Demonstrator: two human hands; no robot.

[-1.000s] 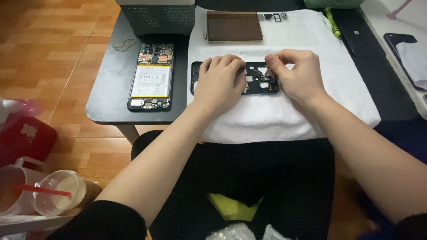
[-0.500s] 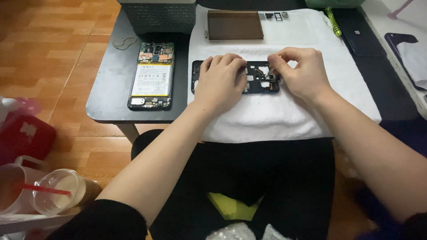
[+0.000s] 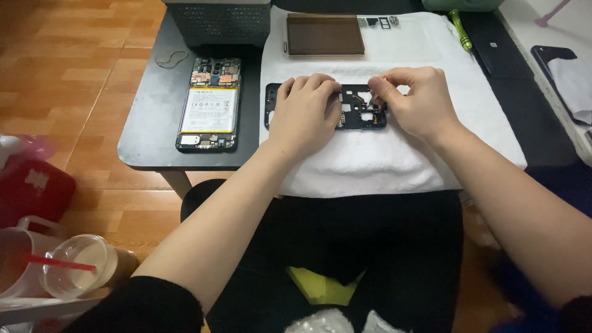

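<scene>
L hand [image 3: 303, 111]: palm down on black phone mid-frame [image 3: 361, 111], fingers curled and pressing its left/centre part, covers most of it. Pinning it flat, not lifting.
R hand [image 3: 414, 102]: at frame's right end, thumb + index pinched together over the top-right corner. Something tiny may be between the tips, too small to tell.
Mid-frame: lies flat on white towel [image 3: 394, 160], long side across, only left edge and right third visible w/ cutouts and small parts.
Towel: spread over right part of dark table [image 3: 148, 142], front edge hangs over toward lap.
Opened phone [image 3: 209, 103]: left of towel on bare table, back off, white battery and boards showing, well apart from both hands.
Brown flat case [image 3: 325, 35]: far end of towel, above the hands.
Small metal bits [image 3: 382, 22]: just right of brown case.
Green screwdriver [image 3: 460, 29]: top right, off the towel edge.
Mesh box [image 3: 221, 21]: table's far edge.
Plastic cup w/ red straw [image 3: 77, 266]: on floor, lower left.
</scene>
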